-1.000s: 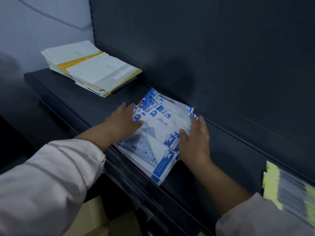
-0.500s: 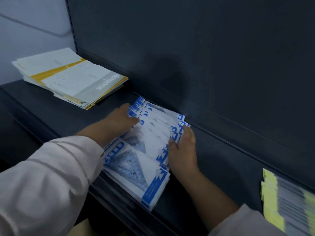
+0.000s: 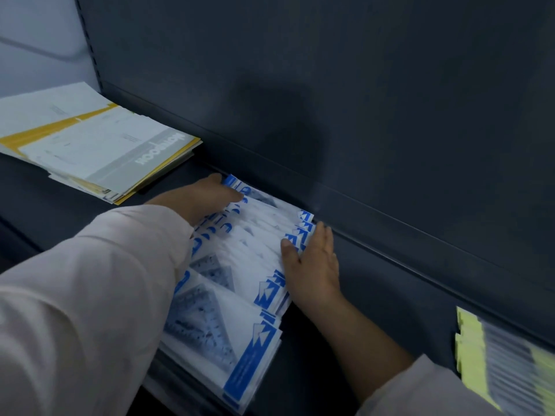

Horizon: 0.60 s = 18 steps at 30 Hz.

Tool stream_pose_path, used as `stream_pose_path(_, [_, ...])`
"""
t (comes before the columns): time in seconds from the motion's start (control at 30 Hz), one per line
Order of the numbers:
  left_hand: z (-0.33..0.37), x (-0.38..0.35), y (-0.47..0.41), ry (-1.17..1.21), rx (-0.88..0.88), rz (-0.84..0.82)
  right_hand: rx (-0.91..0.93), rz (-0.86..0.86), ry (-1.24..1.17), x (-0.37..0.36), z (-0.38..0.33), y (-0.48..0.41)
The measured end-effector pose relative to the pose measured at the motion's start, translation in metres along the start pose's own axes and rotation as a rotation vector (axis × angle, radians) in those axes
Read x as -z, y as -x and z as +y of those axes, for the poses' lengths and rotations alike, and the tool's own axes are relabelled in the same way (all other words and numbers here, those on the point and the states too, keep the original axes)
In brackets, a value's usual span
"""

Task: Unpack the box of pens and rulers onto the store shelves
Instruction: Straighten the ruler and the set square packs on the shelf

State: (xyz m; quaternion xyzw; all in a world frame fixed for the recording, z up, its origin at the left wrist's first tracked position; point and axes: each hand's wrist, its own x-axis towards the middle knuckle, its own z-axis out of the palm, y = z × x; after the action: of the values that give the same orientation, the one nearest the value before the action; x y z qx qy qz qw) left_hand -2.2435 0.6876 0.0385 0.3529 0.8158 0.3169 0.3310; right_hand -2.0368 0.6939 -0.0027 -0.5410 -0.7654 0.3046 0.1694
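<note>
ruler packs (image 3: 246,256) are pressed between flat left hand (image 3: 204,196) and right hand (image 3: 315,265), none clasped; wrist-side packs may be shoved off shelf (image 3: 381,283) by uneven squeeze.

The left sleeve (image 3: 90,295) is pale off-white, of loose soft cloth that falls in broad folds, and its plain cuff (image 3: 180,232) reaches the wrist of the left hand (image 3: 207,196). The right sleeve (image 3: 426,388) is the same pale cloth but ends higher, leaving the forearm (image 3: 360,334) bare down to the right hand (image 3: 315,265).
</note>
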Motion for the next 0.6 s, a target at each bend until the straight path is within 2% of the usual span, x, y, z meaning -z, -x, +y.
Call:
stream_pose_path(0.13, [0.005, -0.011, -0.002, -0.05, -0.06, -0.075, 0.014, -0.061, -0.037, 0.005, 0.004, -0.003])
stream_pose_path(0.3, [0.005, -0.01, 0.002, -0.135, -0.083, -0.035, -0.013, -0.032, 0.001, 0.015, 0.011, -0.005])
stream_pose_path(0.47, [0.004, -0.013, 0.012, -0.246, -0.132, -0.039, 0.013, -0.112, 0.052, 0.015, 0.005, -0.004])
stream_pose_path(0.6, [-0.006, -0.007, 0.025, -0.635, -0.214, 0.106, 0.113, -0.071, 0.221, 0.018, 0.001, 0.001])
